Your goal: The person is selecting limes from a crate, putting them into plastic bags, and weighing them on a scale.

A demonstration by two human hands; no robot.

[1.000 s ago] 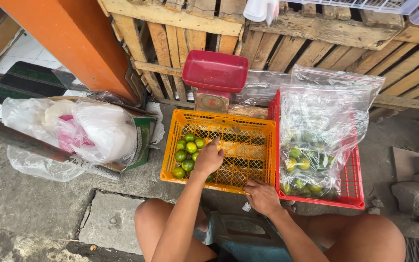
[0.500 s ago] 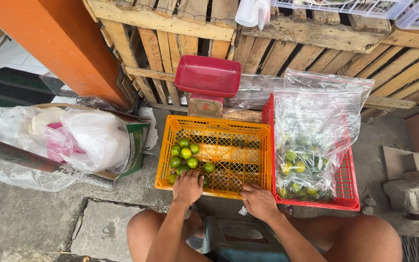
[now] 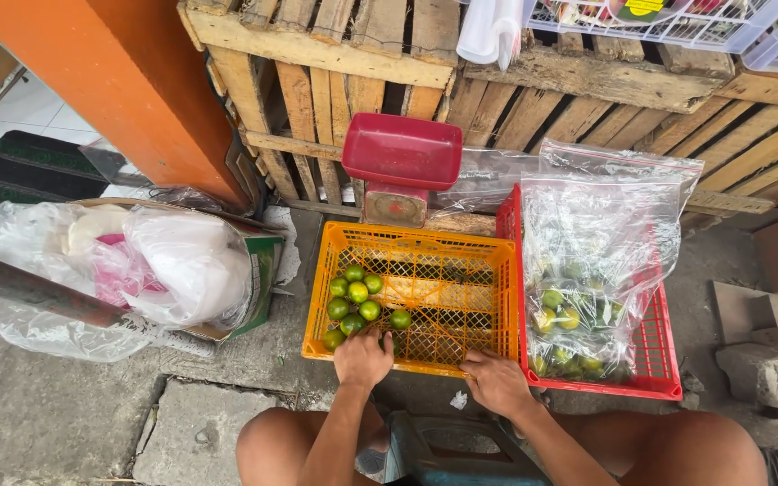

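1. Left hand [image 3: 362, 357] rested on the yellow crate's [image 3: 461, 261] near rim, by the limes [image 3: 357, 301] heaped in its left corner; grip state unclear.
2. Right hand [image 3: 495, 381] curled over that rim, steadying it.
3. Bagged limes [image 3: 578, 310] sat apart in the red crate [image 3: 655, 346].

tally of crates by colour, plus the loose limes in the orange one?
Orange crate: 1
Red crate: 1
Loose green limes in the orange crate: 9 visible; the left hand may hide more
Total: 11 things; limes in the clear bag not counted.
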